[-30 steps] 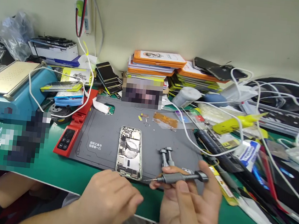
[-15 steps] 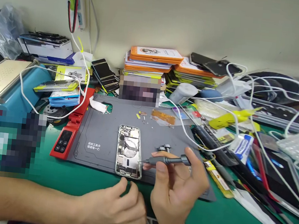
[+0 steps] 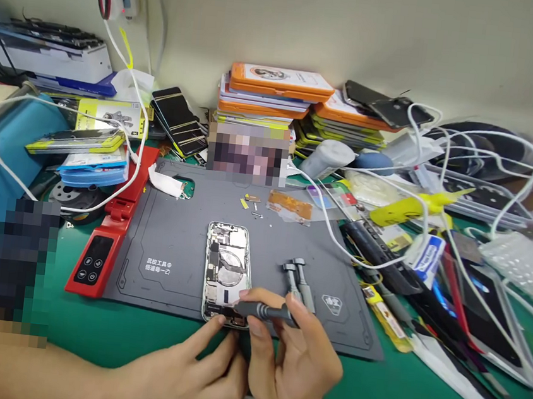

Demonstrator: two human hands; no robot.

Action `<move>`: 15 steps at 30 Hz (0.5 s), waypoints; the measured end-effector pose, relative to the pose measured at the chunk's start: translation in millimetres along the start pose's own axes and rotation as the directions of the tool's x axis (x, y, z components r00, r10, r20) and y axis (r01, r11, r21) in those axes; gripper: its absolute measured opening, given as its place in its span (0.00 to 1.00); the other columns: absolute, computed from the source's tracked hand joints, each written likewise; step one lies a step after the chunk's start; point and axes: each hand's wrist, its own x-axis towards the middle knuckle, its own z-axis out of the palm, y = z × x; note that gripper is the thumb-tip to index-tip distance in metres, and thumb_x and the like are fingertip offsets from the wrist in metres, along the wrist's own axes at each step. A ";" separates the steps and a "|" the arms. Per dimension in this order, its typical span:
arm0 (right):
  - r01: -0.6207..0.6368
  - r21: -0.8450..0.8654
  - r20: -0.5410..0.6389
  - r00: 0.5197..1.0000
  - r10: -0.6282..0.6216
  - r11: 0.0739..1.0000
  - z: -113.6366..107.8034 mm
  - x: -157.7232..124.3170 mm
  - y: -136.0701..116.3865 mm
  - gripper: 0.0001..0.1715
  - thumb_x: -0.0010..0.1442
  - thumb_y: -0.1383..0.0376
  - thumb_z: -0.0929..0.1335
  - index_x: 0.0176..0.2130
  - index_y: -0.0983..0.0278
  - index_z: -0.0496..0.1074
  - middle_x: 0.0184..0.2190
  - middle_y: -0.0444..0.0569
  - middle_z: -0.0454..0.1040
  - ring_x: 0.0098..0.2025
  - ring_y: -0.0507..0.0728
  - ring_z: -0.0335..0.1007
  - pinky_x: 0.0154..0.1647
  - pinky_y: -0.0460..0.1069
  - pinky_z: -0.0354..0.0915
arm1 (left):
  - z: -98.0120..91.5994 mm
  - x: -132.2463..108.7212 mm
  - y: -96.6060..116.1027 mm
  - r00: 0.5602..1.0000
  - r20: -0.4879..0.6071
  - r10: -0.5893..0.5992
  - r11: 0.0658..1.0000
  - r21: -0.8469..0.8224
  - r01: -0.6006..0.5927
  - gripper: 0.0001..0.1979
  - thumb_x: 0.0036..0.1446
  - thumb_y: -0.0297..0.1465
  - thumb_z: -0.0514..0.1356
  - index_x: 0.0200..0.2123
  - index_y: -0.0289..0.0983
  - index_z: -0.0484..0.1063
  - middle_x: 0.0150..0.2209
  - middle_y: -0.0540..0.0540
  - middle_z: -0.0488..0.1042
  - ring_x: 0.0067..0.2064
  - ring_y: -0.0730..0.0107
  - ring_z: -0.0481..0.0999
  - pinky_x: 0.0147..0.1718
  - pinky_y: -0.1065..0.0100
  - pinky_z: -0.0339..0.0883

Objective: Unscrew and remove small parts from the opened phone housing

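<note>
Right hand [image 3: 290,362] pinches slim dark-grey cylindrical screwdriver [image 3: 266,312], tip end over lower part of opened silver-framed phone [image 3: 232,294]. Left hand [image 3: 203,370] half-curled, index finger at phone's bottom edge; can't tell if gripping. Phone lies on dark-grey rectangular mat [image 3: 172,234], front edge.

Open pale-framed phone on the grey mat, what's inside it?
Inside the phone, a pale round disc sits midway, narrow dark components on its left. The right hand and grey cylindrical screwdriver cover the lower right corner; anything there can't be seen.
</note>
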 end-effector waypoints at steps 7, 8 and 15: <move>-0.006 -0.026 -0.004 1.000 0.005 1.000 -0.4 -4.0 0.0 0.40 0.67 0.79 0.69 0.71 0.52 0.65 0.47 0.53 0.83 0.42 0.60 0.86 0.40 0.59 0.85 | 2.4 -2.7 6.5 0.996 0.080 -0.045 0.985 0.170 0.031 0.25 0.78 0.36 0.49 0.71 0.49 0.73 0.68 0.51 0.71 0.70 0.60 0.73 0.73 0.52 0.66; -0.009 -0.025 0.002 1.000 0.009 1.000 -0.4 -4.2 0.1 0.41 0.67 0.79 0.69 0.71 0.52 0.65 0.47 0.53 0.83 0.42 0.61 0.86 0.39 0.59 0.85 | 2.5 -3.1 7.4 0.995 0.086 -0.046 0.983 0.180 0.030 0.25 0.78 0.36 0.48 0.72 0.50 0.72 0.69 0.51 0.71 0.71 0.61 0.73 0.73 0.53 0.66; 0.051 -0.091 0.064 0.997 -0.045 0.995 -4.7 -2.4 0.1 0.41 0.67 0.78 0.71 0.72 0.52 0.66 0.47 0.52 0.84 0.44 0.61 0.86 0.40 0.58 0.85 | 3.3 -3.8 8.0 0.997 0.072 -0.038 0.979 0.205 0.022 0.25 0.78 0.35 0.49 0.71 0.50 0.73 0.69 0.52 0.71 0.70 0.61 0.74 0.72 0.54 0.69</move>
